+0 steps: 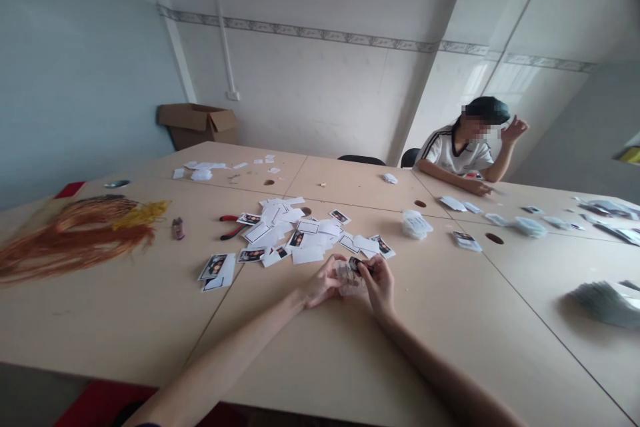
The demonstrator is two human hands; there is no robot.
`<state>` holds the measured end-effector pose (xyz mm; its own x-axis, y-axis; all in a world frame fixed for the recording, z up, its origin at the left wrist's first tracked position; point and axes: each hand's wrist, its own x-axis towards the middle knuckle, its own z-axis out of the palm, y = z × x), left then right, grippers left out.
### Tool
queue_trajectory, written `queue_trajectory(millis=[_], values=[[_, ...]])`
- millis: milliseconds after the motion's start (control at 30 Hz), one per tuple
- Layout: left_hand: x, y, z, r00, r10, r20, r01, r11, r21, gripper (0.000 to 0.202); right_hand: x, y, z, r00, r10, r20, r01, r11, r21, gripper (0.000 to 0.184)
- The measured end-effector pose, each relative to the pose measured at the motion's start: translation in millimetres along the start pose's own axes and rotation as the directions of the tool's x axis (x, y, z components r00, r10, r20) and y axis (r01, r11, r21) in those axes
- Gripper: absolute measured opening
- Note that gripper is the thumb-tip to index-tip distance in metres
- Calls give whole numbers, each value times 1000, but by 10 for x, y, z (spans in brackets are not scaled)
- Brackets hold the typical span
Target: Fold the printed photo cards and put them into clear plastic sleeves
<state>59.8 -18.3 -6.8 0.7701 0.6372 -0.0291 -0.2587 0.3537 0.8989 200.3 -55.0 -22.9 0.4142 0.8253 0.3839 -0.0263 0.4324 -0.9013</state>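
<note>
Although the view is poor, the left hand [323, 282] and right hand [379, 283] appear to have their fingers closed narrowly on one clear plastic sleeve [347, 278] around a photo card [355, 265]. Just beyond the fingertips lie roughly eight loose photo cards [215, 267] among many white paper slips [309, 254]; several bagged stacks [417, 224] sit farther off, right of the fingers.

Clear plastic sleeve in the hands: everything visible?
The clear plastic sleeve looks like thin, glossy, transparent film, slightly crumpled. It is held between the left hand and the right hand, with both touching it. A small dark-printed card sits at its upper end, by the right hand. The fingers hide its edges, and no opening can be made out.
</note>
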Motion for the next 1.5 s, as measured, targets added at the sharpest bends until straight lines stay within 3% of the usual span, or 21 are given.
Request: queue_trajectory(millis=[367, 500, 600, 900, 1500], values=[[-18, 61, 48, 1000, -5, 20, 5, 1000, -12, 38, -10, -99, -27, 999, -11, 51, 15, 996, -85, 29], [-18, 44, 51, 999, 9, 36, -9, 1000, 5, 42, 3, -92, -46, 998, -38, 50, 49, 973, -225, 12], [-23, 33, 42, 998, 17, 63, -17, 1000, -2, 43, 3, -80, -52, 998, -30, 51, 43, 962, -271, 10], [-20, 56, 28, 996, -31, 85, 29, 999, 15, 33, -60, -84, -25, 998, 5, 60, 10, 965, -262, 16], [13, 33, 20, 995, -19, 94, 21, 999, -26, 21, -28, 8, -40, 998, -8, 62, 23, 968, -250, 20]])
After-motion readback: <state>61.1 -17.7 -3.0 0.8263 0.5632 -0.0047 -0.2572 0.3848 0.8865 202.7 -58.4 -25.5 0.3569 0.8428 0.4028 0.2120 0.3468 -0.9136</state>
